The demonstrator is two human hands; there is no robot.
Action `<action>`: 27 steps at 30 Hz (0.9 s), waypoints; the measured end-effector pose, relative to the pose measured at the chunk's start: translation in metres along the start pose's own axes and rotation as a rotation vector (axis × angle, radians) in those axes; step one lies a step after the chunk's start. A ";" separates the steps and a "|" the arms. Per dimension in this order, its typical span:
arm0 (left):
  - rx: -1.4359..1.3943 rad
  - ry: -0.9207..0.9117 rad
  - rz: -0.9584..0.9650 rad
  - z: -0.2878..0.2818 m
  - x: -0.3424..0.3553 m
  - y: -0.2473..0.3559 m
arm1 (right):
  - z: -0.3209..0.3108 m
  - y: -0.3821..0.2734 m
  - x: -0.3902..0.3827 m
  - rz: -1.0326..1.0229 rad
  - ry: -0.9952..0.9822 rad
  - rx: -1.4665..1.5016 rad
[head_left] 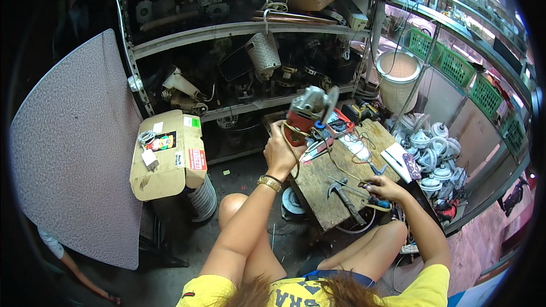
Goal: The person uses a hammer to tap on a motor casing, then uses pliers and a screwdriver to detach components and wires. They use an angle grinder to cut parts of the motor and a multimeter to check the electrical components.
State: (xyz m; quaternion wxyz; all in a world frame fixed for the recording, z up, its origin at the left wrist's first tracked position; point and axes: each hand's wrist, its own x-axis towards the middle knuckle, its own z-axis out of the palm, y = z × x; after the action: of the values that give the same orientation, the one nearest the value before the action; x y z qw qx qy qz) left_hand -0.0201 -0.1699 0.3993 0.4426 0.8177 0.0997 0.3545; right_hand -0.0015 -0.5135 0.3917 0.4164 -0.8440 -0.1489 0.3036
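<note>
Raised over the wooden work table (314,193), my left hand (278,149) is closed around an angle grinder (301,118) with a red body, a grey metal head and a round disc. Its yellowish power cord (336,164) hangs in a loop by my wrist and runs across the table. My right hand (384,188) is closed at the table's right side, with the cord at its fingertips. Close to that hand lie a claw hammer (344,200), a blue-handled tool (378,201) and pliers (377,169).
Behind the grinder sit a red tray (339,123) and a yellow-black power tool (360,112). White plastic parts (435,148) are heaped at right. A cardboard box (165,156) stands left, beside a large grey board (79,153). Metal shelves (239,35) rise behind. Another person's arm (82,276) shows at lower left.
</note>
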 end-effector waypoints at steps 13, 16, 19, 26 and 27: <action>0.059 0.067 -0.123 0.014 0.002 -0.018 | 0.021 -0.105 -0.127 -0.236 -0.284 0.813; 0.133 0.064 -0.010 0.023 0.000 -0.029 | 0.034 -0.123 -0.133 -0.165 -0.240 0.469; 0.255 0.019 0.180 0.031 -0.005 -0.028 | 0.041 -0.129 -0.129 -0.295 -0.189 0.754; 0.382 -0.078 0.288 0.045 -0.018 -0.034 | 0.049 -0.155 -0.132 -0.040 -0.315 0.755; 0.405 -0.056 0.319 0.048 -0.018 -0.036 | 0.048 -0.156 -0.130 -0.024 -0.387 0.608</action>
State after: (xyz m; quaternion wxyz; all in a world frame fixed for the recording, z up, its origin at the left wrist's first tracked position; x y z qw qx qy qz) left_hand 0.0046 -0.1885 0.3444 0.2110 0.9044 0.0261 0.3700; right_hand -0.1321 -0.4544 0.5436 0.6159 -0.6067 -0.1377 0.4834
